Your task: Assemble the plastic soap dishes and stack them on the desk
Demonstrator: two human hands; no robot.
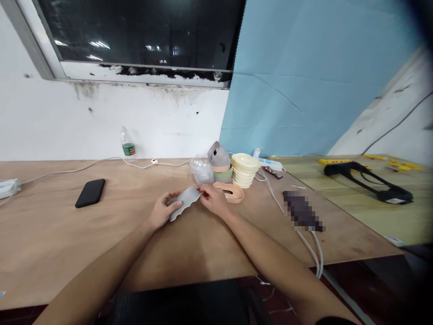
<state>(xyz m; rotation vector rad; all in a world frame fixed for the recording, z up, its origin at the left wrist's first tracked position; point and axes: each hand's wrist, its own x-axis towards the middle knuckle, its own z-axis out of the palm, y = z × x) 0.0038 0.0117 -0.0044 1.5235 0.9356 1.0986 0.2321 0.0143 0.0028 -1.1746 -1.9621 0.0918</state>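
My left hand (163, 210) and my right hand (214, 199) both hold a flat grey piece with a wavy edge (184, 202) just above the wooden table (101, 234). The left fingers wrap its lower end; the right fingertips pinch its upper right corner. Right behind my right hand lies a peach-coloured oval ring (232, 192). Further back stand a clear plastic container (201, 170), a grey moulded piece on a short stack of rings (219, 161) and a stack of cream-coloured pieces (244, 169).
A black phone (90, 192) lies at the left. A plastic bottle (127, 145) stands by the wall. A white cable (291, 216) runs off the front edge past a blurred dark object (302, 211). A black strap device (368, 180) lies on the right table.
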